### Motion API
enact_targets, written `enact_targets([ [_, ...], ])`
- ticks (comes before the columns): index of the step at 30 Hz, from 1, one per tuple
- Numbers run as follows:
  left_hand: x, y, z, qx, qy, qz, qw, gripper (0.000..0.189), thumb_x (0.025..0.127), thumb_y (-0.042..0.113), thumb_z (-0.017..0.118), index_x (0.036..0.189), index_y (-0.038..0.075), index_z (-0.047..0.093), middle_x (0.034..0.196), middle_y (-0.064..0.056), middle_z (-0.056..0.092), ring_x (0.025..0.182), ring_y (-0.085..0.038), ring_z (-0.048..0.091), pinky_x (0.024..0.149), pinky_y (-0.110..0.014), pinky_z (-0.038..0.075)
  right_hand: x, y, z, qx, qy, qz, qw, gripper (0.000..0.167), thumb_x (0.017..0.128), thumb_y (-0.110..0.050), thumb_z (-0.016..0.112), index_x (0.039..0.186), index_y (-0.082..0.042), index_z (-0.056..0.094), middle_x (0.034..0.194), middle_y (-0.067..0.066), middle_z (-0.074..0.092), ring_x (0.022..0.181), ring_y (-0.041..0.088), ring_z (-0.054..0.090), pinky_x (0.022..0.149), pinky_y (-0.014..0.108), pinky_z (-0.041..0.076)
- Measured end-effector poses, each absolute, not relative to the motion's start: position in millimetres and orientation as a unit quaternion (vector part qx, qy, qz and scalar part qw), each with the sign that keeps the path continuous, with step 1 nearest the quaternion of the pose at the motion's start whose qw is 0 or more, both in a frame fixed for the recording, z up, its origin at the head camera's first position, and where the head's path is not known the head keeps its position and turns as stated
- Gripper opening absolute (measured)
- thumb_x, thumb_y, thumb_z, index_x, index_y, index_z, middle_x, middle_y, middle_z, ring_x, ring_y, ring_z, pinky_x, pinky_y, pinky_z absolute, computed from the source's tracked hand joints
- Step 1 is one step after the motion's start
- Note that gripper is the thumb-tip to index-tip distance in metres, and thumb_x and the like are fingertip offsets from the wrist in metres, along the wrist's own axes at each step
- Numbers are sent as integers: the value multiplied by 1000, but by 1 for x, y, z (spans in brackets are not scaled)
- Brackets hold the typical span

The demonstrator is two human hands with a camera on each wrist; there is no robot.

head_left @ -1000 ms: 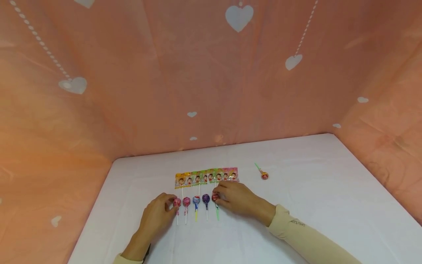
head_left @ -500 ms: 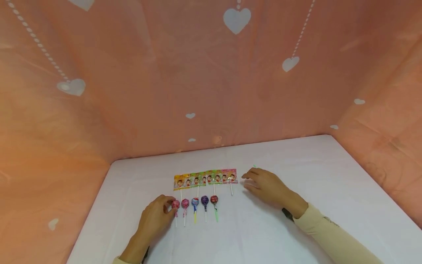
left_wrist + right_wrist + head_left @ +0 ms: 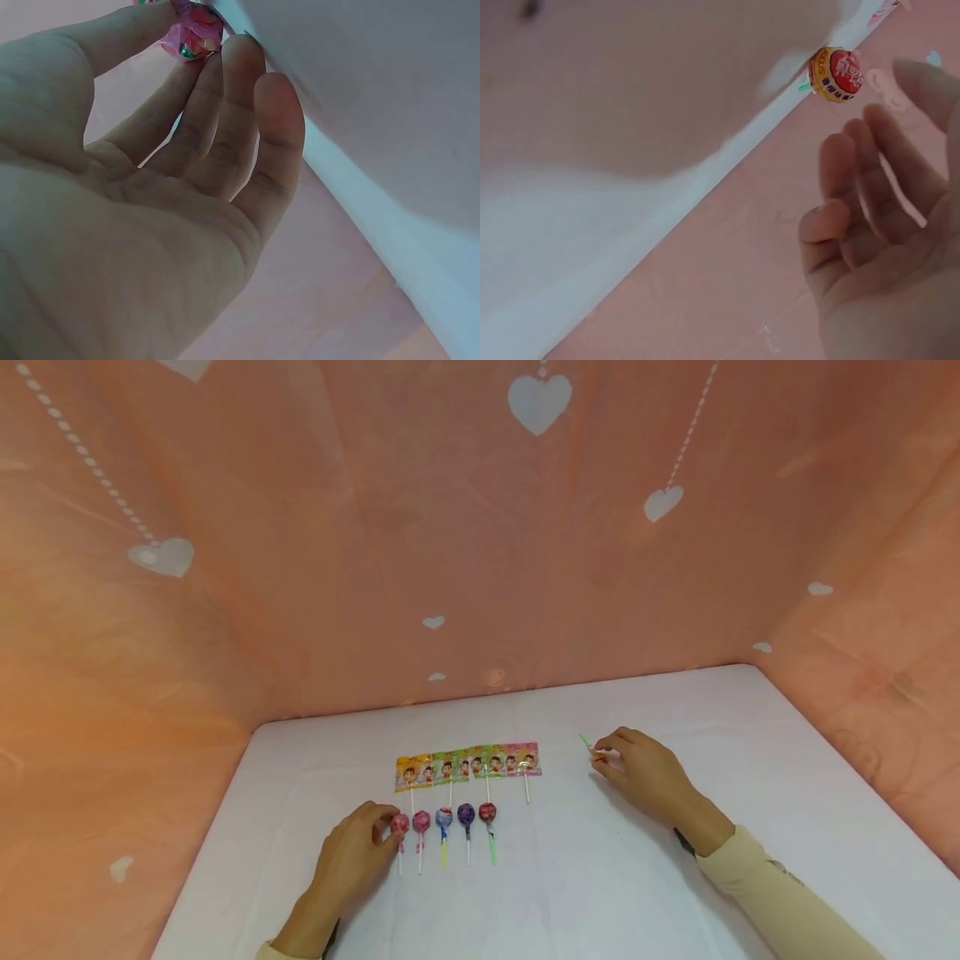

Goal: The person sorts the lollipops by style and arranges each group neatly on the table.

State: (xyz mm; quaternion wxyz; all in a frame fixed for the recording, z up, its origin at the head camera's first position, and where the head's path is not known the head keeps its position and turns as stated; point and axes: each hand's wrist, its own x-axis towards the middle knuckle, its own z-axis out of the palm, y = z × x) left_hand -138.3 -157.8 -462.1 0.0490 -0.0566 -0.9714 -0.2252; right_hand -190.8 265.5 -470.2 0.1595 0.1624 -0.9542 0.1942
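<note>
My left hand [image 3: 358, 847] pinches the head of a pink lollipop [image 3: 400, 823] at the left end of a row, between thumb and index finger; the left wrist view shows this lollipop [image 3: 193, 34] at the fingertips. Beside it lie another pink lollipop [image 3: 422, 822], a blue one [image 3: 444, 817], a purple one [image 3: 466, 814] and a dark red one [image 3: 487, 812], sticks toward me. My right hand [image 3: 651, 774] reaches around a yellow-and-red lollipop [image 3: 599, 757] with a green stick. In the right wrist view this lollipop [image 3: 837, 74] sits just beyond the parted fingers.
Behind the row, flat lollipops in yellow, green and pink wrappers [image 3: 450, 767] lie side by side, white sticks toward me. Everything rests on a white tabletop [image 3: 570, 893]. A peach curtain with white hearts [image 3: 480, 543] stands behind and at both sides.
My right hand has left the dark red lollipop at the row's right end and moved right to the yellow-and-red lollipop. The left hand keeps its place.
</note>
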Motion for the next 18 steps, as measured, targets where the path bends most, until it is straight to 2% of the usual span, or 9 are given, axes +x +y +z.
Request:
enact_targets([
  [9, -139, -157, -462, -60, -970, -231, 55, 25, 82, 17, 78, 106, 9, 73, 82, 0, 61, 68, -9, 48, 59, -26, 37, -193, 268, -471, 131, -959, 195, 157, 26, 86, -36, 77, 102, -16, 73, 100, -3, 69, 88, 18, 65, 74, 40, 53],
  [18, -140, -158, -463, -62, -971, -226, 54, 26, 82, 17, 78, 106, 10, 72, 83, 0, 61, 68, -9, 48, 58, -26, 37, -194, 266, -472, 139, -963, 192, 129, 16, 91, -27, 72, 101, -15, 73, 95, -3, 70, 85, 16, 65, 75, 39, 53],
])
